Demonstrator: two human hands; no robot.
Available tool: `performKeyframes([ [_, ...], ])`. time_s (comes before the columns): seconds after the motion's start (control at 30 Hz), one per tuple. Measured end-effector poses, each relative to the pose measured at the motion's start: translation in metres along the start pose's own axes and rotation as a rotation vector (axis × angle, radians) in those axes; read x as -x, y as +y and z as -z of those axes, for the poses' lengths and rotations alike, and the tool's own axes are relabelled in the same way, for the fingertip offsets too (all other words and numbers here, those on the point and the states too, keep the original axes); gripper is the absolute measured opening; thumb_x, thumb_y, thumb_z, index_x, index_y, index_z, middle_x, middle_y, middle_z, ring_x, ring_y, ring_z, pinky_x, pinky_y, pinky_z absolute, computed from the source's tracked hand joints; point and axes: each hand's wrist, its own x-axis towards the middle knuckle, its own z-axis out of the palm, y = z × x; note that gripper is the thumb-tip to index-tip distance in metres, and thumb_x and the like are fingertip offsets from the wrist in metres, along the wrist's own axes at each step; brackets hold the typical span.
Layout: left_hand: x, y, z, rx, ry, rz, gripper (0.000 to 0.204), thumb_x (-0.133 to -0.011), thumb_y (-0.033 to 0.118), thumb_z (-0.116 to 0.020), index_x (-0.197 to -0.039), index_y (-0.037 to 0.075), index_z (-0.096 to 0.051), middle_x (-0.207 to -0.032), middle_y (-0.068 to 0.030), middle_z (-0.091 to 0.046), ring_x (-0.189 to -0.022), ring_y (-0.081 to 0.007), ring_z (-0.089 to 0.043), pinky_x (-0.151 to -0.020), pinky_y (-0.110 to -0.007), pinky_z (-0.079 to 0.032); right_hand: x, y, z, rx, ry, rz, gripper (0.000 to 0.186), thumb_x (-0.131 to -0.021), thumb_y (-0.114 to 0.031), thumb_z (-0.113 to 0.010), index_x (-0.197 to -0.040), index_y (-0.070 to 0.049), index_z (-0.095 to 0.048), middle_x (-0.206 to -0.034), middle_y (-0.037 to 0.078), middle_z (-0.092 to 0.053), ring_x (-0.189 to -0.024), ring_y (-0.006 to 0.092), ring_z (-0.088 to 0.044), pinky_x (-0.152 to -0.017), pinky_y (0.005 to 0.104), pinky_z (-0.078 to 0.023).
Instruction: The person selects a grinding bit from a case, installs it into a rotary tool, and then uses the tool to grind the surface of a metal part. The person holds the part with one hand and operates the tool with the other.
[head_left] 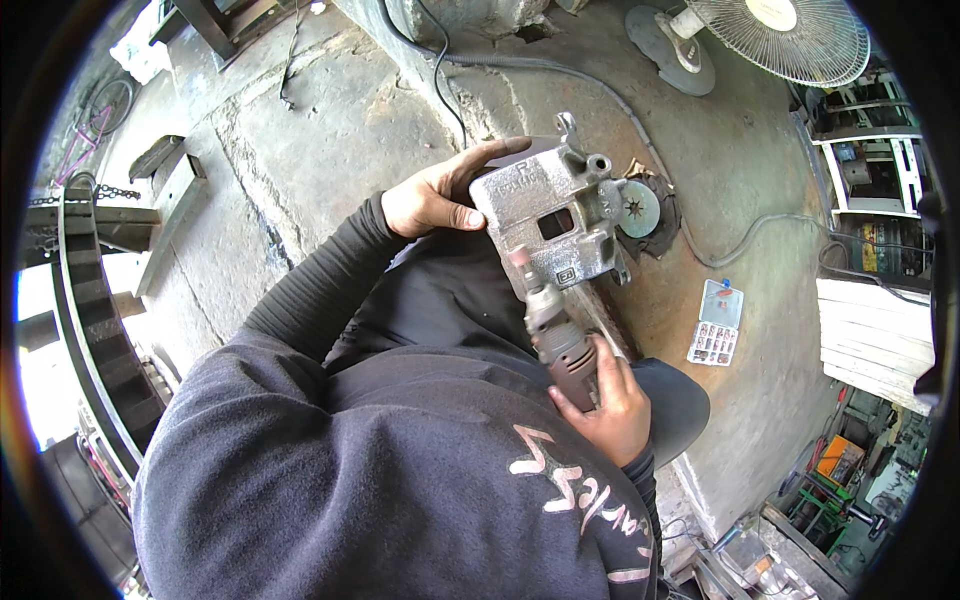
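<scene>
A grey cast-metal brake caliper (515,200) with a rectangular window rests tilted above my lap. My left hand (440,195) grips its left edge, thumb on the near face and fingers over the top. A rotary tool (562,345) with a dark grey body is wrapped in my right hand (610,405). Its small pinkish grinding stone (519,257) points up at the caliper's lower left edge; whether it touches the metal I cannot tell.
Right of the caliper, a round pale disc (638,209) lies on a dark cloth. An open case of small bits (716,325) sits on the concrete floor. A fan (780,30), a hose (715,262), shelving (870,170) and a curved metal frame (95,320) surround me.
</scene>
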Motion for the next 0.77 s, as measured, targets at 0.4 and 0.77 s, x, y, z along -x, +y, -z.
performKeyframes([
  [0.4,0.0010,-0.0042,0.0052,-0.015,-0.059,-0.058,0.094,-0.074,0.006,-0.076,-0.151,0.000,-0.021,-0.153,-0.0159,-0.029,-0.142,-0.0253,-0.026,-0.117,-0.035,-0.017,-0.0016,-0.0011,-0.0010,0.030,0.051,0.039,0.074,-0.073,-0.033,-0.078,-0.132,-0.001,-0.048,-0.106,0.021,-0.062,-0.085,0.0380,-0.066,-0.071,0.0422,-0.055],
  [0.77,0.0018,-0.0005,-0.0017,0.014,0.008,0.013,0.107,-0.065,0.017,-0.084,-0.150,-0.001,-0.022,-0.157,-0.0147,-0.024,-0.146,-0.0269,-0.019,-0.119,-0.037,-0.011,-0.0001,-0.0034,0.0027,0.023,-0.001,0.009,0.074,-0.074,-0.032,-0.078,-0.134,-0.001,-0.047,-0.113,0.024,-0.061,-0.096,0.0387,-0.066,-0.077,0.0389,-0.056],
])
